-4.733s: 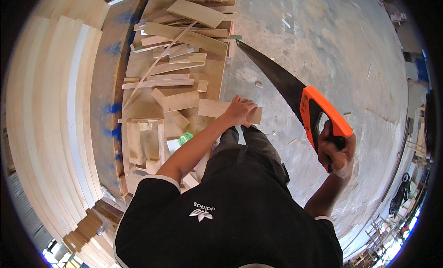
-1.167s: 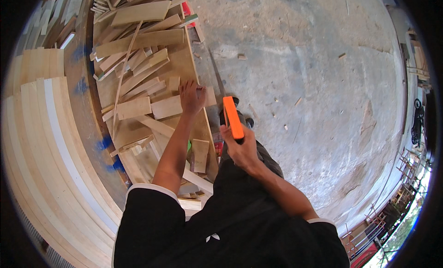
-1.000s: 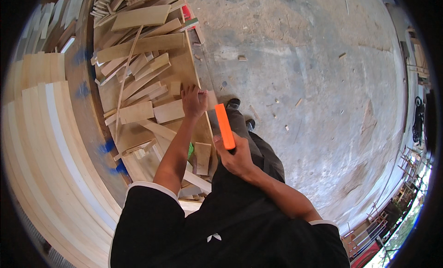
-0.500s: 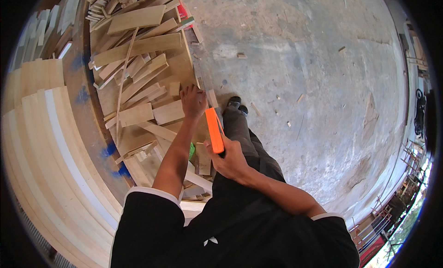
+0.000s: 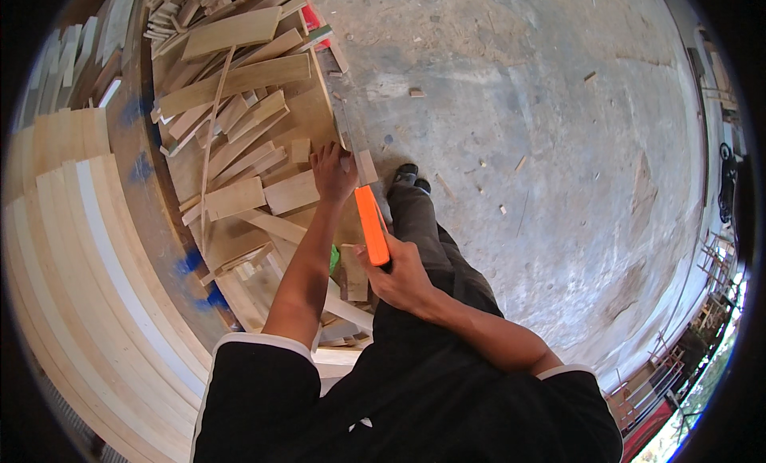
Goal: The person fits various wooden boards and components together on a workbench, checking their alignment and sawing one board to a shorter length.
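My right hand [image 5: 401, 278] is wrapped round the orange handle of a hand saw [image 5: 372, 226]. The saw's thin grey blade points away from me, passing just right of my left hand [image 5: 334, 173]. That hand presses down on a pale piece of wood at the table's right edge, fingers curled over it. The wood's end [image 5: 366, 167] sticks out past the edge on the other side of the blade. How far the teeth have gone into it is too small to tell.
Many loose offcuts [image 5: 259, 76] cover the work table on the left. Long planks [image 5: 104, 264] are laid out farther left. A green object [image 5: 334, 259] lies by my left forearm. Small wood scraps [image 5: 416, 92] are scattered on the concrete floor [image 5: 542, 160] to the right.
The view has shifted slightly. Both hands keep nearly the same place, with the saw still in the right hand and the left hand still on the wood.
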Tool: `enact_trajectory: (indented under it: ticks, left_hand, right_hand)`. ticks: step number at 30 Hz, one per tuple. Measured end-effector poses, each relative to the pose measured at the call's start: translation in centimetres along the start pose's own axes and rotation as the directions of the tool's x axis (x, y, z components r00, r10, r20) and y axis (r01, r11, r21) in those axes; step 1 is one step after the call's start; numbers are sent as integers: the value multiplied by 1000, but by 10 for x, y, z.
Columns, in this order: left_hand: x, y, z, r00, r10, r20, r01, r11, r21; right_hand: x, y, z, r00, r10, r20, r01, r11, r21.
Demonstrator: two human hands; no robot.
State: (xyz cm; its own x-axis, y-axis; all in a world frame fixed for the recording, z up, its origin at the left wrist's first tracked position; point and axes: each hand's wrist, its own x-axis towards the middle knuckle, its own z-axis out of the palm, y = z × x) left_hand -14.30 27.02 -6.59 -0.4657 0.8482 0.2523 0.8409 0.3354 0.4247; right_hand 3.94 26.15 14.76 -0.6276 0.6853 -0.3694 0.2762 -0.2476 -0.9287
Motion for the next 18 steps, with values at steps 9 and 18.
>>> enact_trajectory:
  ticks: [9, 18]
  left_hand:
    - [0, -4, 4, 1000, -2, -11, 2, 1000, -26]
    - [-1, -4, 4, 1000, 3, -21, -4, 999, -41]
  right_hand:
    - [-1, -7, 3, 1000, 3, 19, -3, 1000, 23]
    - [-1, -10, 1, 999, 5, 37, -7, 998, 58]
